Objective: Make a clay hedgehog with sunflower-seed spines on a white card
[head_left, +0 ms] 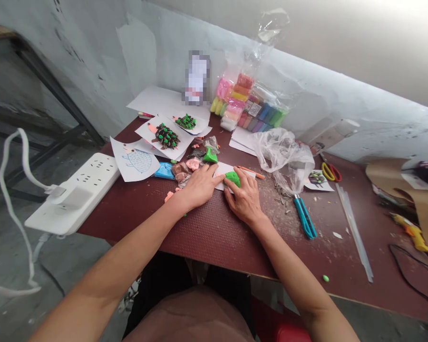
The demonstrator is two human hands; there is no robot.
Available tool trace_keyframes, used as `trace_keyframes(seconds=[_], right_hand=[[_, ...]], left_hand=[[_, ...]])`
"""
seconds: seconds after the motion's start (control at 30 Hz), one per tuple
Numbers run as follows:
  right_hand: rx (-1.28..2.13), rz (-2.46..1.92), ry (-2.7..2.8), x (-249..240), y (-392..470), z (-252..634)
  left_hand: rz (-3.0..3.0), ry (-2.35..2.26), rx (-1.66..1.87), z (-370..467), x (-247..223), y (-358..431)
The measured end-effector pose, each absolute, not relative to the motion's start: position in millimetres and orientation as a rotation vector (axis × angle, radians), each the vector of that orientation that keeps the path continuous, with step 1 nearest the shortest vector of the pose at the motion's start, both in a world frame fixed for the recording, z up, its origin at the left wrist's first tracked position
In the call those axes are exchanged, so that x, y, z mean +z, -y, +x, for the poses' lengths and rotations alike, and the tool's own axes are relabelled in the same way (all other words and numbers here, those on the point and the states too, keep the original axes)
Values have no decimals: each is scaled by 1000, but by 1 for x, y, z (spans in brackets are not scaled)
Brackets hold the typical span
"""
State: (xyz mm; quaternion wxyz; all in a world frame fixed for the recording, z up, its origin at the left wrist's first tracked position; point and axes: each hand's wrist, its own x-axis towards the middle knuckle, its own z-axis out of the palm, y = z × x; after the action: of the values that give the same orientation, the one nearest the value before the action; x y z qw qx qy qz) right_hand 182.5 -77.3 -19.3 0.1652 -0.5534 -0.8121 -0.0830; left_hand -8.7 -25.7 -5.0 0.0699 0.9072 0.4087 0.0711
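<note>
A lump of bright green modelling clay (232,179) lies on a small white sheet of paper (221,168) near the middle of the table. My right hand (245,197) rests over it, fingers spread and pressing on the clay and paper. From the other side my left hand (202,184) reaches in, fingers stretched out, with a fingertip at the clay's left edge. The paper is partly hidden under both hands. Beyond my left hand, another green clay piece (210,155) sits among pink clay (193,164) and brown clay (181,173) in wrappers. An orange stick (251,172) lies behind my right hand.
Hedgehog pictures (166,136) and a blue drawing (139,161) lie left, by a power strip (76,190). Bagged clay packs (249,104) and a blurred phone-like object (197,78) stand behind. Rightward are a teal cutter (305,216), scissors (331,170), glue sticks (355,232) and a glue gun (412,232).
</note>
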Motion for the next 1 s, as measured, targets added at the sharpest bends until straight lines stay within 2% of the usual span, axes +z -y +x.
trace_keyframes(seconds=[1.0], right_hand=[[-197,-1612,2301,-19,78,184]], left_hand=[[2748,-1197,321,-12,-12,22]])
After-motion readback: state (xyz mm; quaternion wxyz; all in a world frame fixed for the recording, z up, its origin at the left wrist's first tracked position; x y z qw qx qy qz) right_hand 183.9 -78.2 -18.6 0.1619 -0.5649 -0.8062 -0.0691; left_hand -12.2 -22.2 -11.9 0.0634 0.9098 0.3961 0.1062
